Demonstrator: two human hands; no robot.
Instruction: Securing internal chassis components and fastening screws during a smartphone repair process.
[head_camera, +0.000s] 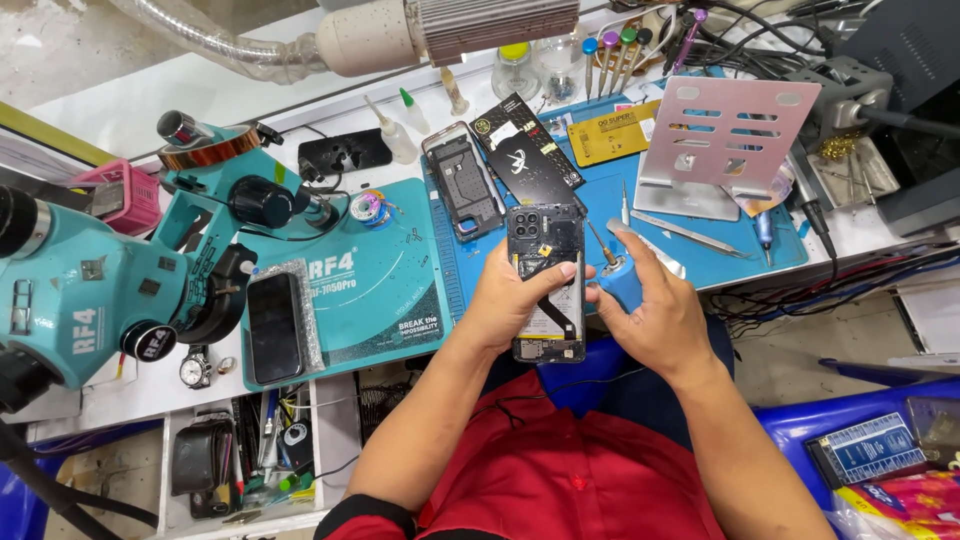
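left hand (510, 300) gripping opened phone (548, 285), right hand (655, 310) clasping screwdriver (615, 275)

The left hand (510, 300) grips an opened black smartphone (547, 285); the right hand (655, 315) holds a blue-handled screwdriver (615, 275) just right of it, near the teal mat (385, 290).

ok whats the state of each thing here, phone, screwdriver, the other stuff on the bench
opened phone: back cover off, insides showing, held up in the left hand
blue screwdriver: gripped in the right hand, tip up beside the phone
back cover: off, lying on the blue mat
black phone: screen dark, lying flat on the teal mat
metal stand: propped up, nothing on it
tweezers: lying on the mat, unused
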